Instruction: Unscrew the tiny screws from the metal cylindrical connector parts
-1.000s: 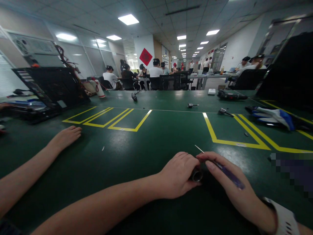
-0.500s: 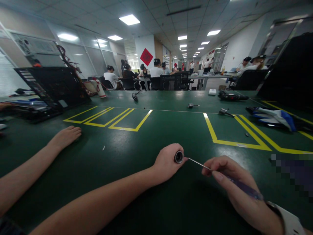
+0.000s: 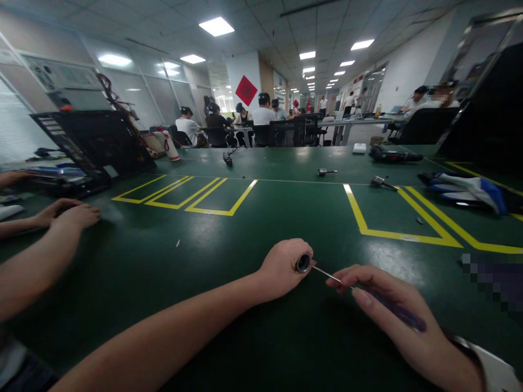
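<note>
My left hand [image 3: 284, 269] is wrapped round a dark metal cylindrical part [image 3: 303, 263], whose round hollow end faces me. A screwdriver [image 3: 402, 314] with a translucent purple handle lies in my right hand [image 3: 388, 305]; its thin shaft points left, and its tip meets the part or the fingertips of my left hand, which of the two I cannot tell. The fingers of my right hand close on the shaft and handle. Both hands are low over the green table [image 3: 245, 239], right of its middle.
Two hands [image 3: 77, 216] of another person are at the left. Farther off lie metal tools [image 3: 327, 172], [image 3: 382, 183], a black power tool [image 3: 394, 154] and blue-white gloves [image 3: 469, 190]. Yellow tape [image 3: 208, 211] marks the table. A black panel [image 3: 93, 144] stands at the left.
The other person's near hand has moved left, and a second hand now shows beside it. My right hand's fingers have slid a little left along the shaft. The view has shifted slightly.
</note>
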The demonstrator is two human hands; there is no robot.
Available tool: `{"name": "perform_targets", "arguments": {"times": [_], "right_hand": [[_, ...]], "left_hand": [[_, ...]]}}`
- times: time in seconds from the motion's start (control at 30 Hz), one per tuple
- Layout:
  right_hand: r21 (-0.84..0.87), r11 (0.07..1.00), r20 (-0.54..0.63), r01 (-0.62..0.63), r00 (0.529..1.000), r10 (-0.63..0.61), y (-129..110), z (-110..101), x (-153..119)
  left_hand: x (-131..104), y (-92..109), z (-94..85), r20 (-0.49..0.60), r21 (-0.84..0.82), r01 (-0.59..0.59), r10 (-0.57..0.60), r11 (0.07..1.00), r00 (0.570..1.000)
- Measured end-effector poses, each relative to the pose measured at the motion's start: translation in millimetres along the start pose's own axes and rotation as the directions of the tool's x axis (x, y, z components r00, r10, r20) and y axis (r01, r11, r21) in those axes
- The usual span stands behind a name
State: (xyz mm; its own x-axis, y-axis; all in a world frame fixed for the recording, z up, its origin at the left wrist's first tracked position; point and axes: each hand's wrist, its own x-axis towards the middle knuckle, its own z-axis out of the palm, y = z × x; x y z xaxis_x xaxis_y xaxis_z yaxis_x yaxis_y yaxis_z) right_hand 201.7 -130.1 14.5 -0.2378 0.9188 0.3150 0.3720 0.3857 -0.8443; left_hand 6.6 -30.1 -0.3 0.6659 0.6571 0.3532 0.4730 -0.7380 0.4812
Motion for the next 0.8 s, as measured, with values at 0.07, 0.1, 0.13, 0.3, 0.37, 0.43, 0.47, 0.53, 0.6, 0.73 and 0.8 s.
{"name": "perform_targets", "arguments": {"times": [0.07, 0.1, 0.13, 0.3, 0.37, 0.43, 0.47, 0.53, 0.6, 0.73, 0.8], "right_hand": [[-0.092, 0.995, -0.036, 0.024, 0.999, -0.027, -0.8, 3.0, -1.6], [-0.129, 0.991, -0.055, 0.039, 0.997, -0.047, -0.6, 4.8, -2.3], [-0.158, 0.986, -0.071, 0.057, 0.995, -0.069, -0.1, 6.7, -3.0], [-0.217, 0.961, -0.038, 0.172, 0.982, -0.184, 1.9, 14.3, -3.8], [-0.200, 0.967, -0.017, 0.160, 0.986, -0.167, -0.2, 14.5, -2.6], [-0.148, 0.986, -0.029, 0.071, 0.997, -0.077, -3.4, 12.2, 0.1], [-0.104, 0.995, -0.031, 0.007, 0.999, -0.010, -4.7, 10.4, 2.0], [0.019, 0.991, 0.003, -0.134, 0.991, 0.134, -5.7, 6.2, 6.0], [0.172, 0.953, 0.056, -0.249, 0.968, 0.243, -4.0, 3.3, 9.6], [0.448, 0.822, 0.077, -0.352, 0.931, 0.357, 1.6, 2.8, 13.3], [0.497, 0.783, 0.080, -0.374, 0.918, 0.388, 1.8, 3.7, 13.7]], "left_hand": [[-0.7, 0.7, -0.3, 0.013, 0.050, -0.059, 0.058, 0.997, 0.998], [-1.2, 1.2, -0.4, 0.023, 0.076, -0.088, 0.086, 0.993, 0.996], [-1.6, 1.8, -0.7, 0.038, 0.101, -0.114, 0.111, 0.988, 0.993], [-2.1, 5.1, -2.8, 0.153, 0.188, -0.196, 0.169, 0.962, 0.974], [-1.8, 6.1, -3.8, 0.188, 0.209, -0.210, 0.171, 0.955, 0.967], [-1.5, 7.1, -4.9, 0.212, 0.214, -0.220, 0.175, 0.952, 0.962], [-1.4, 7.6, -5.4, 0.219, 0.211, -0.222, 0.175, 0.952, 0.960], [-1.3, 8.4, -6.4, 0.223, 0.196, -0.214, 0.169, 0.957, 0.960], [-1.2, 8.7, -7.1, 0.218, 0.169, -0.196, 0.157, 0.966, 0.963], [0.1, 6.7, -6.2, 0.189, 0.106, -0.155, 0.133, 0.982, 0.973], [1.0, 5.5, -4.9, 0.175, 0.091, -0.128, 0.111, 0.988, 0.978]]}}
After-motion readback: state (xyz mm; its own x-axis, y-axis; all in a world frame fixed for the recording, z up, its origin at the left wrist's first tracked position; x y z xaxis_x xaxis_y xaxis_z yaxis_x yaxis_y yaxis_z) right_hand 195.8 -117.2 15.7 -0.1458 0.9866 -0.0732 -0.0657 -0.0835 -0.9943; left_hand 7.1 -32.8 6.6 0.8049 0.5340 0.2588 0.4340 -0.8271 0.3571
